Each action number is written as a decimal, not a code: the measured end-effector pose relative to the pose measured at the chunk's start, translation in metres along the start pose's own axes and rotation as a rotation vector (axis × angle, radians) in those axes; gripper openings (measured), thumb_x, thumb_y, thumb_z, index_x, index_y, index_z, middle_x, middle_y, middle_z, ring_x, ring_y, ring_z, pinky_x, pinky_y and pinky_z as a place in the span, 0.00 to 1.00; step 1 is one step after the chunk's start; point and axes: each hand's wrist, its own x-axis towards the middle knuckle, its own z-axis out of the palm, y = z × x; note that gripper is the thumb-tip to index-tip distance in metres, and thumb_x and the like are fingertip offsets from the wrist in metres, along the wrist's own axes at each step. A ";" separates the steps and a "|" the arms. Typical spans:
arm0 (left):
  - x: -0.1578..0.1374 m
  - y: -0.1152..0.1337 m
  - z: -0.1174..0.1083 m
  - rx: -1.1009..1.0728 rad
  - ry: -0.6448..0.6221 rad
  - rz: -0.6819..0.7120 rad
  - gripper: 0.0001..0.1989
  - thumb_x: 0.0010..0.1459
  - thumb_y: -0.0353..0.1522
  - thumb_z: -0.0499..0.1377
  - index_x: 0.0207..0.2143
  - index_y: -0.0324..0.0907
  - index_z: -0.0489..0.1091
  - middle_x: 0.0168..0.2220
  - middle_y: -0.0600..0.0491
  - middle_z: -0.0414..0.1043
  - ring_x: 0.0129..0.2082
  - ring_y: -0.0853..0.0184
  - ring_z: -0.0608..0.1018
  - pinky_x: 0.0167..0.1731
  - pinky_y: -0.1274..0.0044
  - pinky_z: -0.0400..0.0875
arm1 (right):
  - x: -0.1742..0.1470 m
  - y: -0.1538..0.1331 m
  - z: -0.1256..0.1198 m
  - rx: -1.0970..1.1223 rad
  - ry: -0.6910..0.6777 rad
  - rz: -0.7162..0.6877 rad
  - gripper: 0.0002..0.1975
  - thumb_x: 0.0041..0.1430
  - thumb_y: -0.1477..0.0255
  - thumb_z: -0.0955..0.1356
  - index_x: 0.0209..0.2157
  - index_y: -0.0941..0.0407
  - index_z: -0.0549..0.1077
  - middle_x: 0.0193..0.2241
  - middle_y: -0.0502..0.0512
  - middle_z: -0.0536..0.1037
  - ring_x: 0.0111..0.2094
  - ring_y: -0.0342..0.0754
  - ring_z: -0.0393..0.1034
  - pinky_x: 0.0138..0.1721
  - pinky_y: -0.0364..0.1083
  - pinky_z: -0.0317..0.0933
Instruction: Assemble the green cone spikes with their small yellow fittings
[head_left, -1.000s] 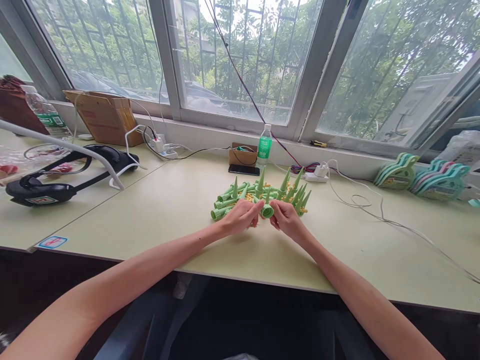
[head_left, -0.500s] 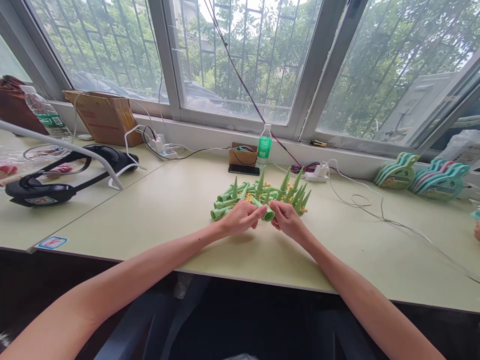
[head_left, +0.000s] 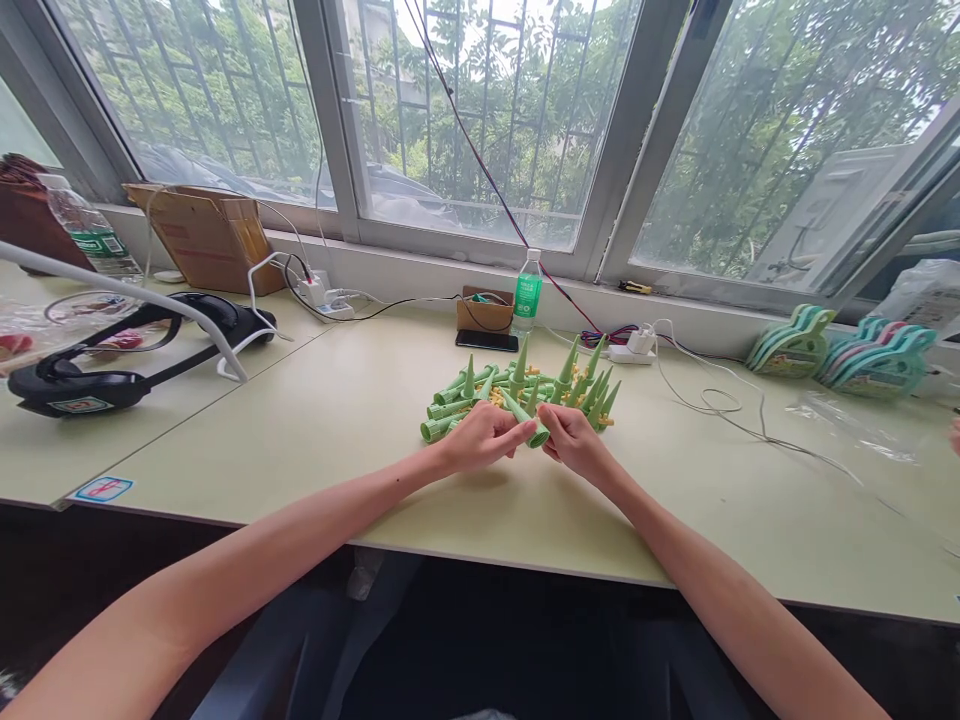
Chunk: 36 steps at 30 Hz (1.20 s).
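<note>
Between my hands, close above the table, is a green plastic plant-watering spike point(head_left: 538, 436), its wide open end toward me and its cone slanting away to the upper left. My left hand point(head_left: 487, 436) is closed on its left side, thumb pressed along it. On the right side, the bent fingers of my right hand point(head_left: 571, 434) pinch the same piece; the exact grip point is hidden. Just behind both hands lies a pile of similar green spikes point(head_left: 519, 368), some standing point up, others on their sides, with small yellow parts among them.
Behind the pile are a black phone point(head_left: 486, 341), a small cardboard box point(head_left: 472, 312) and a water bottle point(head_left: 527, 292). A black headset point(head_left: 82, 385) lies left. White cables point(head_left: 765, 437), a clear plastic bag point(head_left: 855, 425) and stacked green plastic pieces point(head_left: 791, 342) are right.
The held spike has tilted slightly, its open end lower and more of its cone showing. A clear plastic bag now lies on the table at right. My arms have barely moved.
</note>
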 end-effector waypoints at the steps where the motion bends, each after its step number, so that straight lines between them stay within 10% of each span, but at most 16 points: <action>1: 0.000 0.000 0.000 0.002 -0.001 0.002 0.34 0.67 0.50 0.49 0.15 0.38 0.67 0.12 0.55 0.64 0.14 0.75 0.66 0.18 0.81 0.59 | 0.000 0.001 0.000 -0.001 -0.002 -0.001 0.28 0.62 0.45 0.62 0.23 0.53 0.53 0.20 0.43 0.49 0.17 0.38 0.45 0.17 0.42 0.45; 36: -0.002 -0.002 0.001 0.120 -0.015 0.001 0.17 0.62 0.40 0.56 0.24 0.39 0.64 0.17 0.60 0.57 0.18 0.75 0.60 0.23 0.80 0.54 | 0.003 0.011 -0.003 -0.013 -0.029 -0.030 0.27 0.66 0.50 0.61 0.21 0.54 0.56 0.17 0.44 0.54 0.17 0.38 0.47 0.18 0.41 0.46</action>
